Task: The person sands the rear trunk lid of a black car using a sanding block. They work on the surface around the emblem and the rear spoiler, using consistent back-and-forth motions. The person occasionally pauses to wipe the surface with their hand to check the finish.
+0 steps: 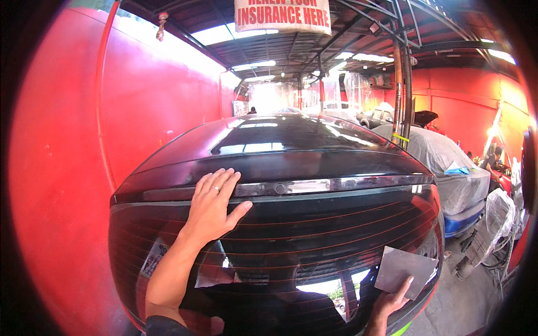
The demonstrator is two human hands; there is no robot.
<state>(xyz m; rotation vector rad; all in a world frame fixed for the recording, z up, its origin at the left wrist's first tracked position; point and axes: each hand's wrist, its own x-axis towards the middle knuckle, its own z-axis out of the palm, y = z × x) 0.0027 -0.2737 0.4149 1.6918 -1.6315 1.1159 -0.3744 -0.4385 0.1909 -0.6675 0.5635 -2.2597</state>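
My left hand (216, 204) lies flat across the rear edge of a black car's roof (291, 162), fingers stretched out and thumb apart. A ring shows on one finger. Under its fingertips runs a glossy black strip (314, 186) with a round mark, just above the rear window (269, 235). Low on the right, my right hand (395, 299) pinches a grey square sheet of sandpaper (406, 271), its thumb on top and the other fingers hidden behind it. The sheet is in front of the window's lower right part; whether it touches the glass I cannot tell.
A red wall (61, 168) stands close on the left. To the right are a car under clear plastic sheeting (448, 162), a metal post (401, 89) and a plastic-wrapped part (490, 224). A person (492, 162) is farther right. Overhead hangs a printed banner (283, 14).
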